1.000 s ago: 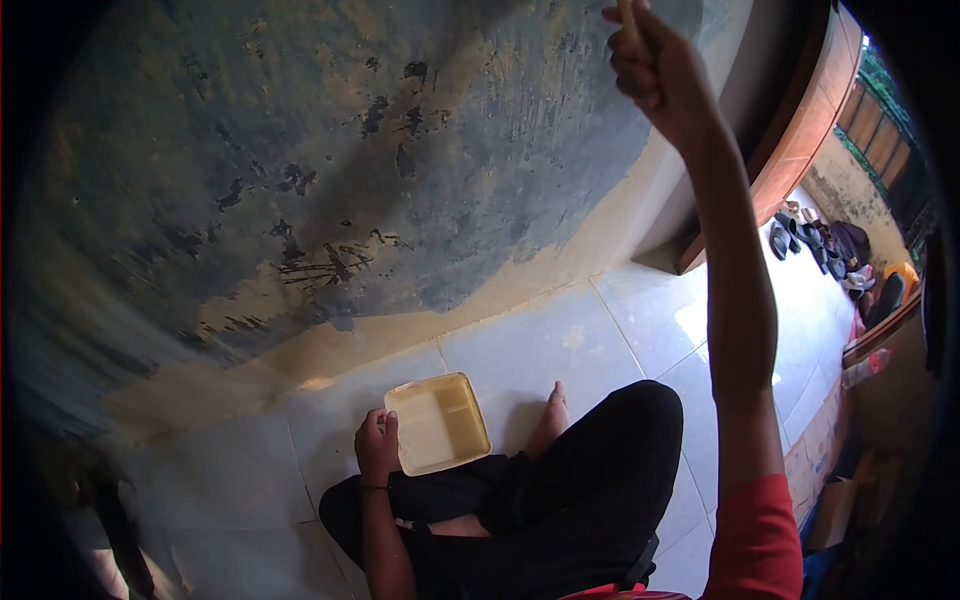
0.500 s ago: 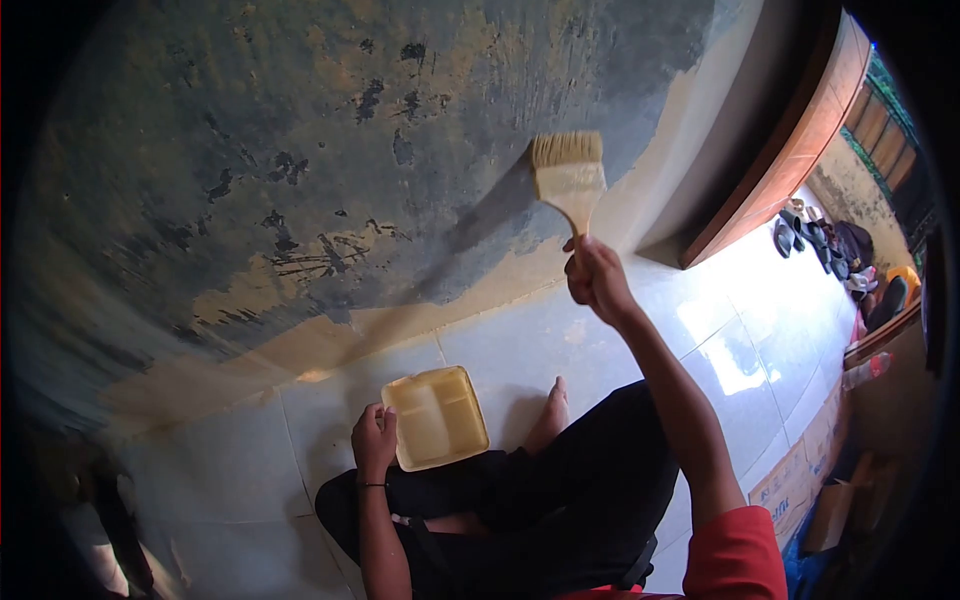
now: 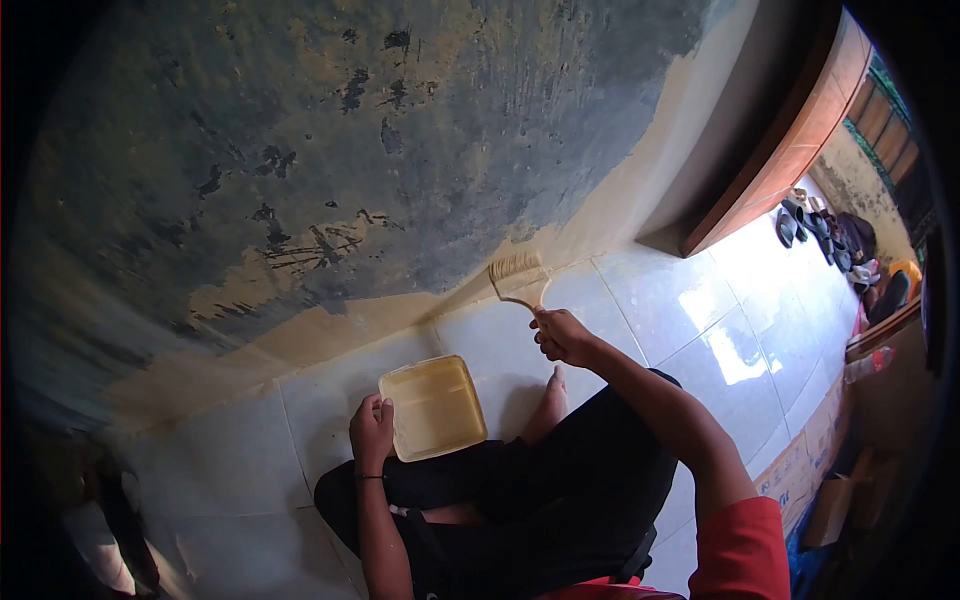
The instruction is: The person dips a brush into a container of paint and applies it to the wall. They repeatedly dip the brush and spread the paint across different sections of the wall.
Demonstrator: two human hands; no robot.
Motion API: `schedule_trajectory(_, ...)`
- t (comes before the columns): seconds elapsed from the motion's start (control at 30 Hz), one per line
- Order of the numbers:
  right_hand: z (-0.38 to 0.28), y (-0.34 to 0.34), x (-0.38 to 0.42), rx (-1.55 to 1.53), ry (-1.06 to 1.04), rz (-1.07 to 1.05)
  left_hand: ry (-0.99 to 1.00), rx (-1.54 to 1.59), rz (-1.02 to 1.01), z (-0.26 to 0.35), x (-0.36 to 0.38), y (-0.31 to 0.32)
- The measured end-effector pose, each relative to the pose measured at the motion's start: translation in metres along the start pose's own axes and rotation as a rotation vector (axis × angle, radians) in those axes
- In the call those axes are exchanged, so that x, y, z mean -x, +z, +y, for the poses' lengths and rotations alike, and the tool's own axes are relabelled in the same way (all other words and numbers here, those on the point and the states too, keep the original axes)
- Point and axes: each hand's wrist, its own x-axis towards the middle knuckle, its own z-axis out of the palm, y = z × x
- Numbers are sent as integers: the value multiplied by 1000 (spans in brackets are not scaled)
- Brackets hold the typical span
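Observation:
I sit cross-legged on a tiled floor facing a weathered blue-grey wall (image 3: 400, 150) with flaking patches and a cream painted band along its base. My right hand (image 3: 562, 335) grips the handle of a wide paintbrush (image 3: 518, 277), whose cream-coated bristles touch the bottom of the wall near the floor joint. My left hand (image 3: 372, 430) holds the left edge of a square cream paint tray (image 3: 433, 407) resting on the floor in front of my knees. My bare foot (image 3: 549, 400) lies just right of the tray.
A wooden door frame (image 3: 790, 150) stands at the right. Several shoes (image 3: 815, 230) lie on the sunlit tiles beyond it. Cardboard boxes (image 3: 810, 470) sit at the lower right. White floor tiles (image 3: 680, 300) spread to my right.
My right hand has swept the brush down from high on the wall to its base near the floor. My left hand stays on the tray.

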Motion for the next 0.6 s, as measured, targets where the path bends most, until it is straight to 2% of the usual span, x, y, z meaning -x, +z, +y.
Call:
schedule_trajectory(0.17,11,-14,-26,36,82,-8,39,-2,9,-6,-1,2)
schedule_trajectory(0.27,10,-18,-31,71,91,91,46,3,15,-3,-1,0)
schedule_trajectory(0.43,-15,-13,-15,36,-9,103,3,-5,-21,1,-1,-2)
schedule_trajectory(0.6,-47,4,43,11,-149,111,18,-23,-6,-2,-2,-1)
